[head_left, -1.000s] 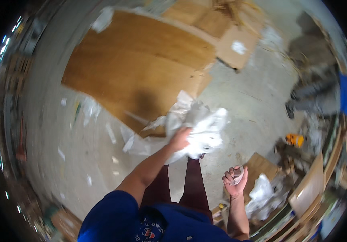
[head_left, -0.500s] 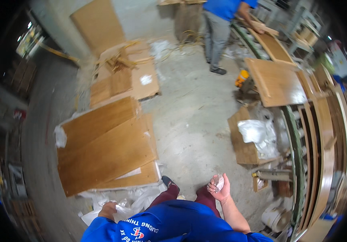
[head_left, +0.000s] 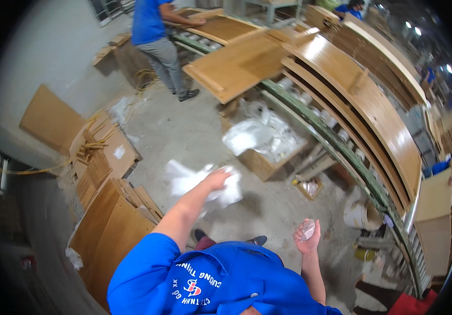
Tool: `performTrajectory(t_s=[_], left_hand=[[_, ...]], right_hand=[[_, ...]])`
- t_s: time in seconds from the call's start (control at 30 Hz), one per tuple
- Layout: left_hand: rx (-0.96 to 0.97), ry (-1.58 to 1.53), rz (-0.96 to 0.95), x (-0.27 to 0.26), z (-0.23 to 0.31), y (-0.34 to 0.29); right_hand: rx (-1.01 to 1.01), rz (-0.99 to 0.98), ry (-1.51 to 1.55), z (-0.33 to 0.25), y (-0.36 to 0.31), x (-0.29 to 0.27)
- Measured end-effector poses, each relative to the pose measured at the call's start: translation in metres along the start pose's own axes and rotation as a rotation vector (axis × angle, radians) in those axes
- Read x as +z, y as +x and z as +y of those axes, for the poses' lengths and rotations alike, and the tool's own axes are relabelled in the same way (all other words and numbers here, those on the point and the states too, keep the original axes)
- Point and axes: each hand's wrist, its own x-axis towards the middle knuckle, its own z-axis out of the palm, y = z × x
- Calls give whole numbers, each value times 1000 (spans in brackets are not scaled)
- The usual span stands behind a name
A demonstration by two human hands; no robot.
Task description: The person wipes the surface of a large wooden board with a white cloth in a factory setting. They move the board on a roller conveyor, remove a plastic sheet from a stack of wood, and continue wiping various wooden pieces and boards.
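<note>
My left arm reaches forward over the floor, and my left hand [head_left: 217,180] is closed on a crumpled white plastic sheet [head_left: 231,192] that hangs below and to both sides of it. The sheet is blurred by motion. To the right, my right hand [head_left: 310,242] is palm up, its fingers curled round a small pale, shiny piece of clear plastic [head_left: 308,229]. Ahead of my left hand stands a cardboard box [head_left: 263,167] with crumpled clear plastic [head_left: 248,135] heaped in it.
A green roller conveyor [head_left: 336,140] carrying stacked wooden panels [head_left: 349,79] curves along the right. Wooden boards [head_left: 111,231] lie at my left. A co-worker in blue [head_left: 150,26] handles a panel at the far end. A white bucket [head_left: 356,214] stands under the conveyor.
My view has turned right. My left hand has swung from beside the boards out toward the box, carrying the white plastic sheet. My right hand still holds the small plastic piece.
</note>
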Motion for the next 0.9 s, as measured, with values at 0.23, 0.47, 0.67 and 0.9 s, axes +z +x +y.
performTrajectory(t_s=[0.23, 0.47, 0.67, 0.9], left_hand=[[1416, -204, 454, -63, 293, 145], [1830, -343, 572, -70, 255, 271], [182, 137, -53, -6, -67, 446], [19, 535, -414, 56, -115, 492]], right_hand=[[-218, 145, 139, -59, 2, -51], [-290, 373, 274, -17, 28, -64], [-126, 684, 400, 15, 89, 1], [-69, 728, 513, 30, 155, 37]])
